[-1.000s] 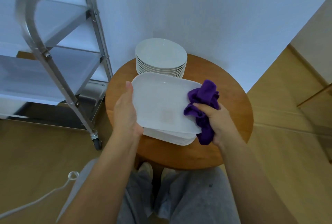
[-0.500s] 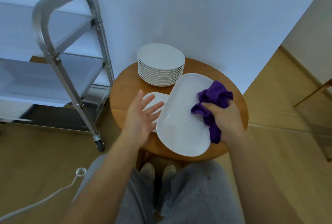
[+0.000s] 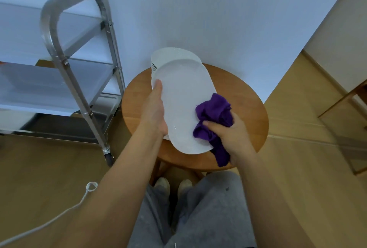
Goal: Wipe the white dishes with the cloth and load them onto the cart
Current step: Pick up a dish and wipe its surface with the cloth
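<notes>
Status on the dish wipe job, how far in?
Early. Done: nothing visibly loaded; the metal cart's shelves show no dishes. In hand: the left hand holds the white oblong platter by its edge, while the right hand presses the bunched purple cloth on it. Left: a stack of round white plates on the round wooden table, plus another white dish edge under the platter.

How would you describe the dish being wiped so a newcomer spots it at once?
Find the round wooden table beside the metal cart. Above it, the left hand holds an oblong white platter while the right hand presses a purple cloth on it. Unlike the stacked round plates behind, it is elongated and lifted.
</notes>
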A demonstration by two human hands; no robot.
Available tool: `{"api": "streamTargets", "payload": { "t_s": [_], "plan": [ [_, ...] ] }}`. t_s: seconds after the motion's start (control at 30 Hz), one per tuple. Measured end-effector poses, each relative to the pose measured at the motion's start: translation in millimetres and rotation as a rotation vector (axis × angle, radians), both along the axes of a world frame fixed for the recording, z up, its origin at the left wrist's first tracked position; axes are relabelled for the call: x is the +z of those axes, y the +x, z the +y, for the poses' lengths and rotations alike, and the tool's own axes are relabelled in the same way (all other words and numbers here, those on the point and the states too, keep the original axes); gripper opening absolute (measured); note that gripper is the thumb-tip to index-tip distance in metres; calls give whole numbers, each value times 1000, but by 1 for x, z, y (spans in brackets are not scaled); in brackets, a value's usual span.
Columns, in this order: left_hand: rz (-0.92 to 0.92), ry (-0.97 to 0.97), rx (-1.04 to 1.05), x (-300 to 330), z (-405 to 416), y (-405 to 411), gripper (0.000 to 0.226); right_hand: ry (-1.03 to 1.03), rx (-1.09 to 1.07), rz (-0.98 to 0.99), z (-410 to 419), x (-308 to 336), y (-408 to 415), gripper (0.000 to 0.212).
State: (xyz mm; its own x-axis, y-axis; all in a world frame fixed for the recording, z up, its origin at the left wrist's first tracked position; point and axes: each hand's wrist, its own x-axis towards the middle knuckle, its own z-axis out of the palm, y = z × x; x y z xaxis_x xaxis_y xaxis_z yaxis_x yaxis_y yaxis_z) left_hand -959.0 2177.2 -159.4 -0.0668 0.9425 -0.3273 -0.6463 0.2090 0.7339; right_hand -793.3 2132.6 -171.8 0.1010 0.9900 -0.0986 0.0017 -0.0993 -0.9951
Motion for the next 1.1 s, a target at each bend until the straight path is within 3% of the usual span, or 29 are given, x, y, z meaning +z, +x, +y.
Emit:
{"api": "streamTargets", "payload": {
  "t_s": [0.1,0.17,0.23,0.33,0.43,0.53,0.67,0.87,0.97,1.1],
  "plan": [
    [-108,60,158,-1,-16,18,16,119,-317,219,-10,-12,-25,51],
    [-218,44,185,-4,-20,30,19,156,-479,253,-14,-15,-42,57],
    [-225,25,170,-7,-19,32,23,134,-510,248,-19,-16,-47,60],
    [-149,64,128,-15,-18,23,23,152,-457,40,-21,-12,-32,51],
    [-54,103,101,-18,-20,12,18,413,-506,-209,-21,2,-17,46],
    [36,105,-1,-16,-26,18,19,592,-337,-460,-10,16,-26,34],
    [114,160,-86,-14,-30,31,27,490,63,-809,19,17,-47,45],
    [-6,72,-104,-14,-24,10,51,570,352,-766,10,-9,-50,49],
    [-46,15,-127,-9,-17,1,52,557,477,-786,-4,-18,-42,49],
    [-87,5,-98,-10,-9,-4,46,532,621,-1009,-10,-19,-22,59]
  ]
}}
